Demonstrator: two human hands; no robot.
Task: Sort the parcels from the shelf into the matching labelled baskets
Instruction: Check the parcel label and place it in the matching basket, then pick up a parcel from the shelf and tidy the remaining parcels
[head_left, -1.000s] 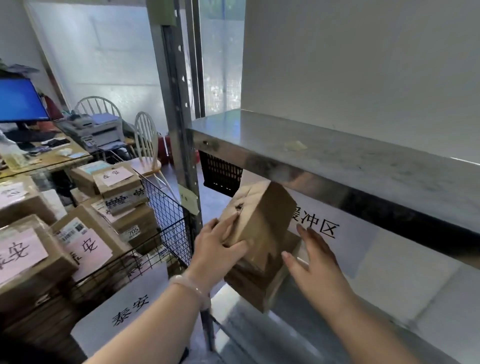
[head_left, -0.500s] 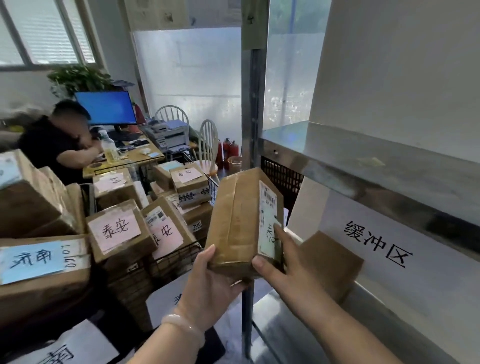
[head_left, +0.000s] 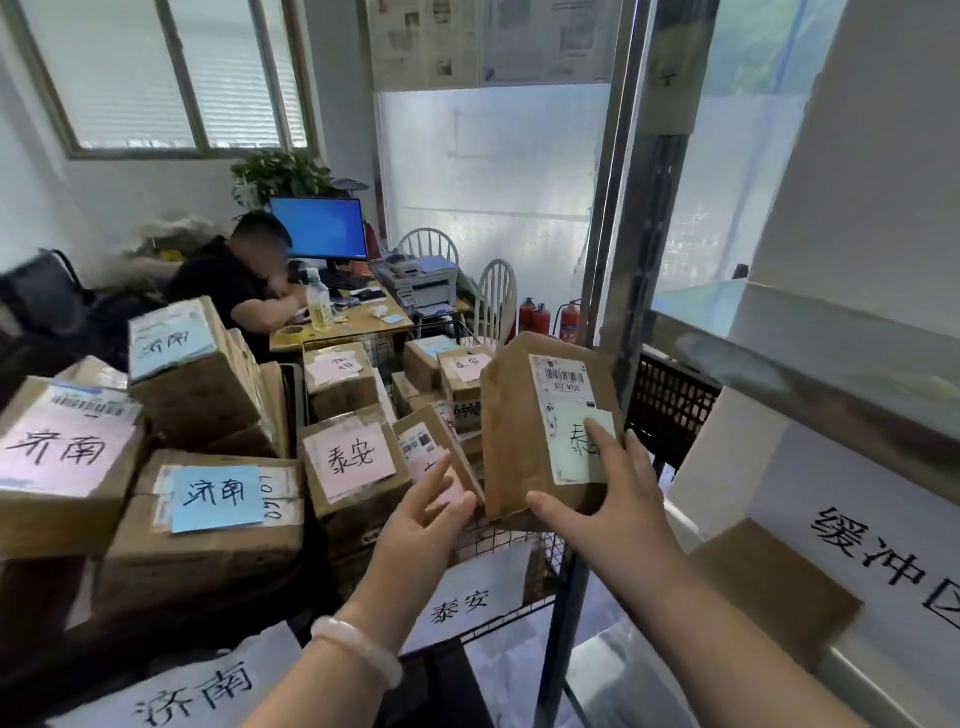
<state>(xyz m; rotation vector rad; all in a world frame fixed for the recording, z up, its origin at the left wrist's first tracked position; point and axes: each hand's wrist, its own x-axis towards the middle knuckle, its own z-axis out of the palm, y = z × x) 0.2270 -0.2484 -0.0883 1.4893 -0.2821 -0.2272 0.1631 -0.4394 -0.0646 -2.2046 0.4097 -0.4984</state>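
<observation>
Nearest, at the bottom edge, the 济南 sign (head_left: 195, 696) lies left of the left forearm. The 泰安 sign (head_left: 462, 605) hangs on the front of the wire basket (head_left: 511, 543), between the two forearms. Above it the left hand (head_left: 423, 512) is empty, its fingers straight and slightly spread, just beside the lower left edge of the parcel (head_left: 519, 431). I cannot tell whether it touches the cardboard. The right hand (head_left: 610, 499) alone grips the parcel, thumb laid across the bottom of the front face and fingers pressed over the green label, so only 泰 reads clearly. The parcel's long axis is upright, leaning a little left, label toward the camera, above the basket's right front corner.

The matching basket therefore lies directly below and ahead-left of the load, so the move looks like a short lowering. The right hand carries; the left is nearer the basket's middle and free to steady.

Room is tight. A tilted parcel (head_left: 431, 441) leans just left of the held one, with the pink-labelled box (head_left: 353, 460) beside it, and the pile stands above the wire rim. On the right the shelf post (head_left: 618, 234) rises close behind the parcel, and the shelf (head_left: 810, 358) juts out beyond it. Farther left the 济南 boxes (head_left: 215, 496) are stacked high, and that is the wrong side. Beyond them a person (head_left: 228, 291) sits at the bench (head_left: 363, 317).
</observation>
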